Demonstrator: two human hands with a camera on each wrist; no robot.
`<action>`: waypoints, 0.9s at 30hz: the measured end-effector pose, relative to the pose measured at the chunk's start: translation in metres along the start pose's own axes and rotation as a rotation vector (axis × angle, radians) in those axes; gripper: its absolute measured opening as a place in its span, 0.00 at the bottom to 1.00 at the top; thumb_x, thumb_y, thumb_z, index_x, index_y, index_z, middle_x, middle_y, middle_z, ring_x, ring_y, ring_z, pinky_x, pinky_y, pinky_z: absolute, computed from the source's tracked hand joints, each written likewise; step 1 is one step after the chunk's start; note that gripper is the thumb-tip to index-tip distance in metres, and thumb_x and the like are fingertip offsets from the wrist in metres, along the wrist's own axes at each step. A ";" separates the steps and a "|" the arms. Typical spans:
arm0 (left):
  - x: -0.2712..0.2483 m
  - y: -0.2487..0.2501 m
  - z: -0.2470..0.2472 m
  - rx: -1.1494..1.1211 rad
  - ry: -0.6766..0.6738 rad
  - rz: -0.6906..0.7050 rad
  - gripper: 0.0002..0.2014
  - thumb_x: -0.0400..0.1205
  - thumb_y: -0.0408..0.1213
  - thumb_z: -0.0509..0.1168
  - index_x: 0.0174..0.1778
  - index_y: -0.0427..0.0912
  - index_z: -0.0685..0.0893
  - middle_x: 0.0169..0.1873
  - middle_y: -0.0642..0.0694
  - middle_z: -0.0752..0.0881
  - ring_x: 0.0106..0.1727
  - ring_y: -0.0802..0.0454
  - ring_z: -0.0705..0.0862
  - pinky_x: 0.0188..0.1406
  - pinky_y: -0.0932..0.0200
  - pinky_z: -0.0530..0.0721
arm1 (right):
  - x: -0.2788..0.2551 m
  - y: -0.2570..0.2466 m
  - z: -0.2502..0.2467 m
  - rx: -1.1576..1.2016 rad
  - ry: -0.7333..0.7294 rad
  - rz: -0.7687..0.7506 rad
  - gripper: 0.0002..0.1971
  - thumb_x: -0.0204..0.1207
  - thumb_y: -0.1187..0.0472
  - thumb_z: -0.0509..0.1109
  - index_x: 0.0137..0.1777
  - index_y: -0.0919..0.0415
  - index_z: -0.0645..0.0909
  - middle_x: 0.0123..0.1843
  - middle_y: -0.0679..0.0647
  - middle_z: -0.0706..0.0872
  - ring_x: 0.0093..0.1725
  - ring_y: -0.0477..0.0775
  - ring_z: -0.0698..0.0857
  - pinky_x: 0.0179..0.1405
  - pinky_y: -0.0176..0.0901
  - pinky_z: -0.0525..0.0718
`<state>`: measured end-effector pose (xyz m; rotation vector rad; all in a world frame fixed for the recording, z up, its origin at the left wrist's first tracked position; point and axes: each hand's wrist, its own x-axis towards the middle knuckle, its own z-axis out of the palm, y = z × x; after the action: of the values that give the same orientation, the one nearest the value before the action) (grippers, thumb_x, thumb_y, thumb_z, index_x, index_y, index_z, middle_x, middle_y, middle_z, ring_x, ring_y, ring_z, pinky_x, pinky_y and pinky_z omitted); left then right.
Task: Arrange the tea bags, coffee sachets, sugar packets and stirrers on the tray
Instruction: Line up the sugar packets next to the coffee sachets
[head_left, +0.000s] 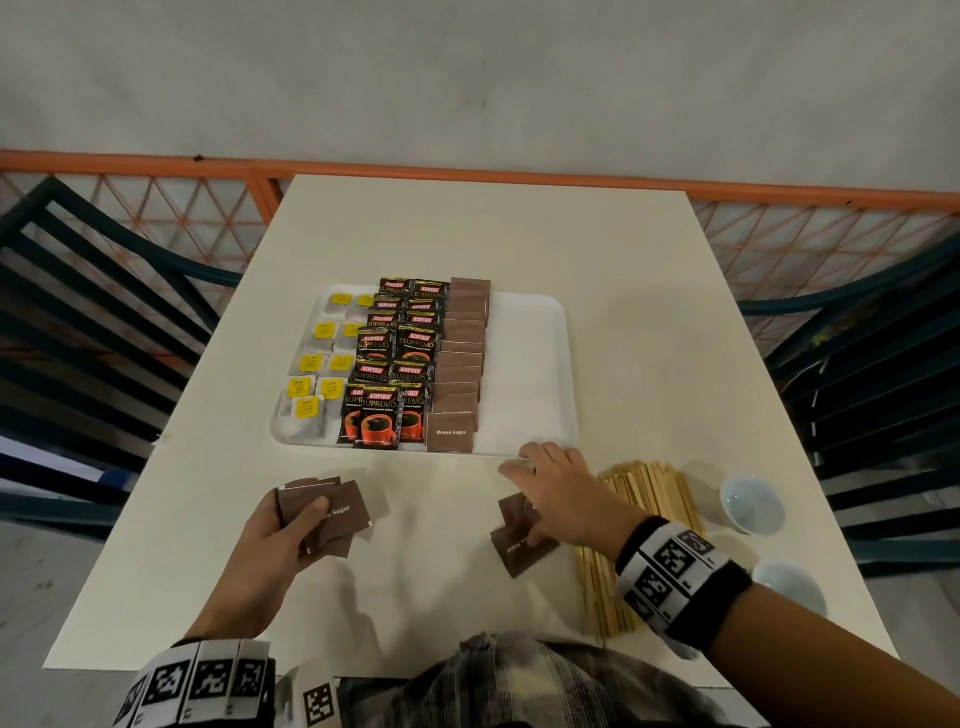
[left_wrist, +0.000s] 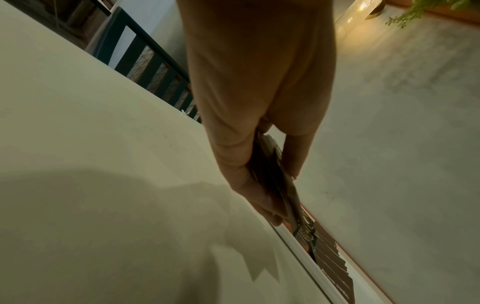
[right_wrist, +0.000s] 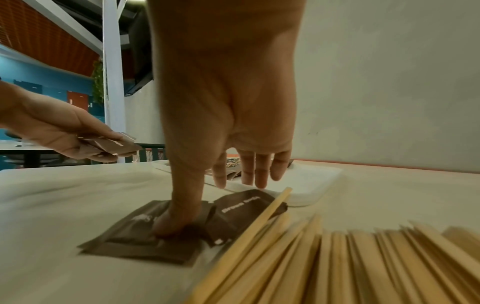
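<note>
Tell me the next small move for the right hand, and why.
Probably pinch up the loose sugar packets under the right hand: its thumb presses them flat on the table, fingers straight. The left hand holds a bunch already, and the tray has bare room beside the sugar row.

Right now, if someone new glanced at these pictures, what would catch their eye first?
First the white rectangular tray, filled on its left side with neat columns: yellow-tagged tea bags, black-and-red coffee sachets, brown sugar packets. Nearer, the left hand holds a fan of brown packets, while the right hand thumbs loose ones beside pale wooden stirrers.
</note>
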<state>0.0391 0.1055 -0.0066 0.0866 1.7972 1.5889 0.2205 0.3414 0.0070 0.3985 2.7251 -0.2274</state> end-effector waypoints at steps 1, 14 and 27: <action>0.000 0.000 0.001 0.010 -0.012 -0.001 0.12 0.83 0.29 0.59 0.62 0.38 0.77 0.55 0.38 0.85 0.56 0.38 0.84 0.50 0.44 0.84 | 0.002 0.001 0.000 0.002 -0.010 -0.004 0.37 0.68 0.49 0.74 0.74 0.57 0.64 0.73 0.59 0.66 0.73 0.60 0.63 0.74 0.55 0.64; 0.000 0.004 0.019 0.027 -0.091 -0.013 0.12 0.83 0.29 0.60 0.62 0.37 0.77 0.54 0.36 0.87 0.53 0.39 0.87 0.44 0.49 0.86 | 0.003 -0.004 0.005 0.181 -0.072 -0.043 0.18 0.73 0.59 0.70 0.61 0.59 0.72 0.66 0.55 0.74 0.64 0.53 0.70 0.67 0.48 0.72; -0.005 0.012 0.035 0.084 -0.146 0.022 0.10 0.82 0.29 0.61 0.58 0.39 0.78 0.50 0.40 0.88 0.45 0.47 0.90 0.35 0.58 0.87 | 0.023 -0.055 0.002 0.281 -0.252 -0.091 0.19 0.75 0.60 0.70 0.65 0.62 0.77 0.65 0.61 0.75 0.66 0.59 0.70 0.64 0.52 0.72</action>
<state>0.0573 0.1349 0.0077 0.2561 1.7545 1.4827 0.1837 0.2941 0.0019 0.2980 2.4687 -0.6453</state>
